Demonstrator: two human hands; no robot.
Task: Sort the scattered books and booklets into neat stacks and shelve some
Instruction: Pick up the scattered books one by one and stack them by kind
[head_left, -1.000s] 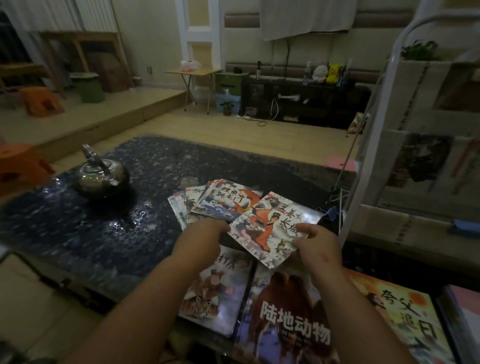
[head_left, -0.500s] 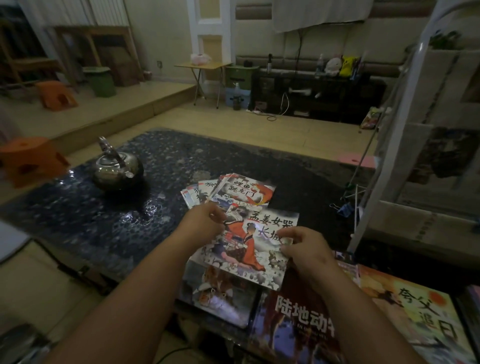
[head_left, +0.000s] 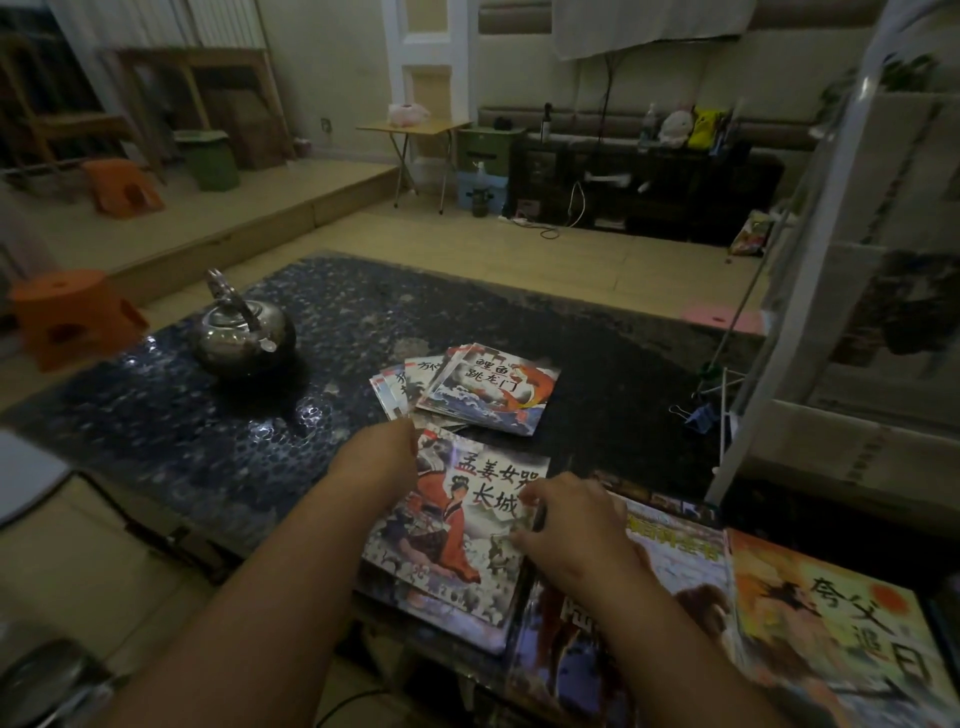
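Booklet (head_left: 457, 519) lies atop stack (head_left: 467, 618) at desk (head_left: 208, 415) near edge, fanned pile (head_left: 488, 395) just behind. Right hand (head_left: 571, 525) grip pinches its right edge; left hand (head_left: 382, 457) at top-left corner, grip hidden, can't tell.

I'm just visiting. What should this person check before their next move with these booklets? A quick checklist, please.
1. Red-robed booklet lies flat on the near stack: ok.
2. Squared with that stack: not ok, a lower cover sticks out on the near side.
3. Hands free: not ok; left hand touches its far corner, right hand grips its right edge.
4. Carp-cover pile neat: not ok, fanned.
5. Kettle apart from booklets: ok.
6. Room on the white rack: cannot tell.
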